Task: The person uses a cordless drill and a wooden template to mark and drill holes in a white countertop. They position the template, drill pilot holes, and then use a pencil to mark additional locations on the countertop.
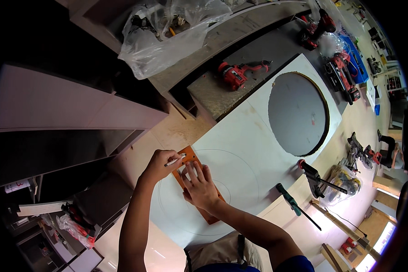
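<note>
A white panel [233, 131] lies beneath both hands, with thin curved pencil-like lines drawn on its near part. Across these lines rests an orange-brown strip with small holes [211, 217], angled from upper left to lower right. My left hand [158, 164] pinches a white pen [174, 160] over the strip's far end; whether its tip touches is too small to tell. My right hand [200, 187] lies on the middle of the strip with fingers stretched out, pressing on it and covering part of it.
The panel's far end has a large round cut-out [299, 113]. Green-handled [288, 197] and black [310, 174] clamps grip its right edge. Beyond lie a red power tool [235, 75], a red cordless tool [342, 77] and a drill [324, 25]. Cabinet panels [68, 104] stand at left.
</note>
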Motion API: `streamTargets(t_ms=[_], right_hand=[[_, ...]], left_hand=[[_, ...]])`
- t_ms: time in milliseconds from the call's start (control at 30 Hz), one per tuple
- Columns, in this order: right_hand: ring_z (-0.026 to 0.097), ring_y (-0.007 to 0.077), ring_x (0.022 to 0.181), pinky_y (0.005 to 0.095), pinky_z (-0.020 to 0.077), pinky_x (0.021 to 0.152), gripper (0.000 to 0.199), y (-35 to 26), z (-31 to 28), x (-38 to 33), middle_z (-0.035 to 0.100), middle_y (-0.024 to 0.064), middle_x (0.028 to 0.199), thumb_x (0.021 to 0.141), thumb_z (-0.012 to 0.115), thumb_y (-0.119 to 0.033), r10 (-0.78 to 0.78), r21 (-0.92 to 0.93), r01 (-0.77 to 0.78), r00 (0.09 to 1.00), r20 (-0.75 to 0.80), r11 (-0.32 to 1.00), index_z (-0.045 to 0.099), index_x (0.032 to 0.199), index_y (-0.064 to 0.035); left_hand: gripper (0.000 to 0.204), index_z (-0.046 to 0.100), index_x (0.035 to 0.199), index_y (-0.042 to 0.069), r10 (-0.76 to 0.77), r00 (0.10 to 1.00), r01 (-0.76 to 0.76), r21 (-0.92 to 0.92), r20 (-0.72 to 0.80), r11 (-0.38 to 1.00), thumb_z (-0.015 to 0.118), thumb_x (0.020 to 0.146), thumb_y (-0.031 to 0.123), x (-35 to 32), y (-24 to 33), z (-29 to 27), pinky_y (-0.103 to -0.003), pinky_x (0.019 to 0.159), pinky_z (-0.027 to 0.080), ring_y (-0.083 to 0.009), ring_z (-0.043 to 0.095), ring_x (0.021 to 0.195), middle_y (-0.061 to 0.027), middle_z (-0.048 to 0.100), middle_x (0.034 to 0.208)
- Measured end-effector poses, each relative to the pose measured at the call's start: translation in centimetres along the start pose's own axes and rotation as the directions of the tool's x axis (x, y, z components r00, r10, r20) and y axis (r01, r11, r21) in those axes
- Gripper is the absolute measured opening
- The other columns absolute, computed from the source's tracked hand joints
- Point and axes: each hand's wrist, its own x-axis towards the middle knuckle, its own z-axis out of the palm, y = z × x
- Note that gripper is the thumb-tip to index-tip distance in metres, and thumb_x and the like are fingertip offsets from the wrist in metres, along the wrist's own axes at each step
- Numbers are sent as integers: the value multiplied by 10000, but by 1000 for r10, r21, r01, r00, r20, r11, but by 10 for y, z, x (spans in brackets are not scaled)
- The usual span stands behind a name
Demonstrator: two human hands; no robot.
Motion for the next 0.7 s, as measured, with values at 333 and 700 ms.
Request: streamTargets(t_ms=[333, 700], right_hand=[[271, 453, 1430, 651, 279, 1097, 748, 13, -13, -10, 287, 249, 1540, 725, 775, -409, 139, 72, -137, 990, -28, 988, 507, 1354, -104], [233, 395, 1474, 638, 219, 1128, 631, 29, -15, -31, 263, 235, 1574, 775, 711, -400, 269, 45, -266, 958, -98, 963, 551, 1312, -111]], left_hand=[[131, 669, 876, -42, 145, 985, -144, -24, 88, 989, 717, 841, 75, 41, 28, 21, -310, 621, 477, -198, 637, 668, -133, 679, 757], [129, 670, 894, -33, 138, 961, -153, 45, 239, 987, 727, 823, 59, 72, 64, 42, -331, 639, 495, -238, 654, 687, -129, 684, 758]])
